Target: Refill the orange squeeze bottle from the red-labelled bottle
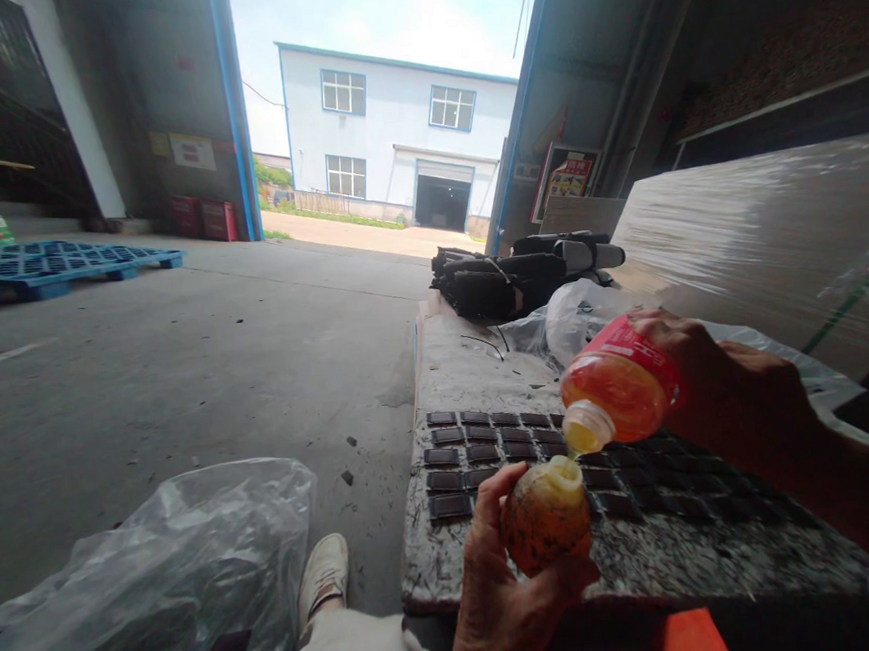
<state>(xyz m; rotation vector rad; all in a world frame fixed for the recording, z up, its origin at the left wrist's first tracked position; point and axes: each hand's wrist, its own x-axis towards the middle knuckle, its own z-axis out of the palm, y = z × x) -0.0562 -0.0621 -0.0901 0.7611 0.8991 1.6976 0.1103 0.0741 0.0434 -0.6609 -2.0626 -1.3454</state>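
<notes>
My left hand (500,581) is wrapped round a small, round, stained bottle (546,517) with an open neck turned up. Amber liquid shows through its wall. Above it, my right hand (696,350) grips a larger plastic bottle (612,392) with a red label, tilted down to the left. Its open mouth is just over the small bottle's neck, and a thin stream of yellowish liquid runs between them. Behind the bottles, rows of small dark rectangular pieces (482,452) lie on the smudged worktable (468,373).
Black rolled bundles (483,282) and clear plastic film (569,315) lie at the table's far end. A wrapped stack (759,240) stands at right. A clear plastic bag (197,555) sits on the floor at left, near my shoe (325,575). A blue pallet (61,265) lies farther off.
</notes>
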